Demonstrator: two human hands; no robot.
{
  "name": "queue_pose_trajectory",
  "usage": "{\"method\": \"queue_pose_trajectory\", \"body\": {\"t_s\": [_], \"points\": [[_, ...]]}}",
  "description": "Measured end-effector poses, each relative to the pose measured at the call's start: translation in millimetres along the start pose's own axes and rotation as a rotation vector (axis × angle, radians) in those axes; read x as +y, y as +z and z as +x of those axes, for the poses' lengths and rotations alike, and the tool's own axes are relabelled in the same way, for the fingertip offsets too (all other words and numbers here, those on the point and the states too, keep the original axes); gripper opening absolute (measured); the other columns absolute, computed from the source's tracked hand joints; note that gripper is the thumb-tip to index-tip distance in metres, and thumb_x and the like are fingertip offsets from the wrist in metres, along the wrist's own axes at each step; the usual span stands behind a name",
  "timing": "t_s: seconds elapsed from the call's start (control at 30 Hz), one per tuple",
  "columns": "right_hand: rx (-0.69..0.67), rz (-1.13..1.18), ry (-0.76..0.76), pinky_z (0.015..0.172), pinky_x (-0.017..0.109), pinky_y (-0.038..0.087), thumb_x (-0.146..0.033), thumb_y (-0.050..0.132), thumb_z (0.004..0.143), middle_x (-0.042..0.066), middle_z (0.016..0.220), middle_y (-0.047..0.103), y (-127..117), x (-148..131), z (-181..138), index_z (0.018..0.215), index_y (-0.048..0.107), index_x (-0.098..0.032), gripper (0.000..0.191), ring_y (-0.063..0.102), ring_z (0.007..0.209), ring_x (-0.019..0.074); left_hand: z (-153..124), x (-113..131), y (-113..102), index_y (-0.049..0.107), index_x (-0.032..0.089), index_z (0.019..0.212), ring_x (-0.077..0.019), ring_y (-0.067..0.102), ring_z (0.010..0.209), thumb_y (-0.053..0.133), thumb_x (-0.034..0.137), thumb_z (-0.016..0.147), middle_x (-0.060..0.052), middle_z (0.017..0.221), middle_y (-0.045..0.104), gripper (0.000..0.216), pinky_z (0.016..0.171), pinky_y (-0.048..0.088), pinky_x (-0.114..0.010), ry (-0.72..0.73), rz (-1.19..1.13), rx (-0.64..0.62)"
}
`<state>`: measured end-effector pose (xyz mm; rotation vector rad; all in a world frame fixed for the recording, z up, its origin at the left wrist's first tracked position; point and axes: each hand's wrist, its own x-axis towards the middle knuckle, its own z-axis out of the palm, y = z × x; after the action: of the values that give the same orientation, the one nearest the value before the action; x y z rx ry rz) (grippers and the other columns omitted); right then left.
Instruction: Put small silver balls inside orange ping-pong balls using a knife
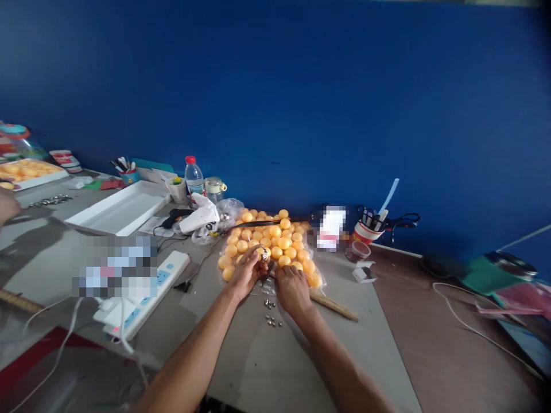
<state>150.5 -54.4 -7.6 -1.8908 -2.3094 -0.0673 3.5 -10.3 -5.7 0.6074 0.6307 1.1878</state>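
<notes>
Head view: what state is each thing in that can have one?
Left hand, closed around an orange ball.
Right hand, palm down beside it, grip unclear.
Water bottle, upright, capped.
Power strip, red light on.
Pen cup, upright, holding pens.

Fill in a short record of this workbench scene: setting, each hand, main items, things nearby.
Setting: grey table against a blue wall
Left hand: grips a single orange ball
Right hand: close beside the left, fingers forward; grip unclear
Main items: pile of orange balls in clear plastic; small metal pieces near the wrists
Nearby: wooden stick, white tray, power strip, water bottle
</notes>
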Motion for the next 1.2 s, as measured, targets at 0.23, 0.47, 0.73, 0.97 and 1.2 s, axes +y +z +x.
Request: {"method": "queue_pose_trajectory", "body": {"t_s": [0.23, 0.47, 0.73, 0.97, 1.2], "points": [[0.003, 0.039, -0.007, 0.079, 0.035, 0.044, -0.009, 0.041, 0.090, 0.014, 0.100, 0.064, -4, -4, 1, 0.107, 0.060, -0.013, 0.026, 0.059, 0.091, 0.0241, 2, 4, -2, 0.056, 0.019, 0.115, -0.0123, 0.060, 0.060, 0.079, 0.038, 0.071, -0.003, 0.079, 0.066, 0.052, 0.056, 0.048, -0.024, 0.027, -0.080, -0.003], [0.054, 0.101, -0.011, 0.067, 0.029, 0.048, -0.014, 0.041, 0.093, 0.014, 0.102, 0.061, -12, -3, 2, 0.108, 0.058, -0.014, 0.023, 0.061, 0.086, 0.0212, 2, 11, -2, 0.057, 0.024, 0.113, -0.0115, 0.059, 0.063, 0.078, 0.035, 0.072, 0.000, 0.080, 0.063, 0.046, 0.059, 0.048, -0.024, 0.053, -0.199, 0.009], [0.167, 0.223, 0.001, 0.071, 0.028, 0.051, -0.020, 0.038, 0.096, 0.014, 0.102, 0.062, -6, 4, 3, 0.111, 0.060, -0.014, 0.028, 0.062, 0.084, 0.0190, 1, 9, 1, 0.059, 0.019, 0.107, -0.0114, 0.059, 0.063, 0.078, 0.029, 0.072, 0.001, 0.077, 0.061, 0.041, 0.059, 0.047, -0.024, 0.050, -0.238, 0.031], [0.163, 0.275, -0.001, 0.076, 0.029, 0.051, -0.015, 0.039, 0.093, 0.014, 0.100, 0.063, -6, 5, 4, 0.110, 0.060, -0.013, 0.027, 0.062, 0.088, 0.0200, -2, 9, 2, 0.057, 0.019, 0.116, -0.0118, 0.060, 0.068, 0.078, 0.026, 0.073, 0.000, 0.079, 0.061, 0.048, 0.062, 0.048, -0.024, 0.088, -0.206, -0.036], [0.180, 0.316, 0.016, 0.076, 0.028, 0.051, -0.016, 0.039, 0.093, 0.013, 0.101, 0.062, -5, 6, 5, 0.111, 0.060, -0.014, 0.027, 0.061, 0.086, 0.0187, -2, 8, -3, 0.057, 0.020, 0.117, -0.0125, 0.062, 0.073, 0.079, 0.018, 0.070, -0.001, 0.083, 0.063, 0.052, 0.069, 0.051, -0.026, 0.079, -0.194, -0.056]]}}
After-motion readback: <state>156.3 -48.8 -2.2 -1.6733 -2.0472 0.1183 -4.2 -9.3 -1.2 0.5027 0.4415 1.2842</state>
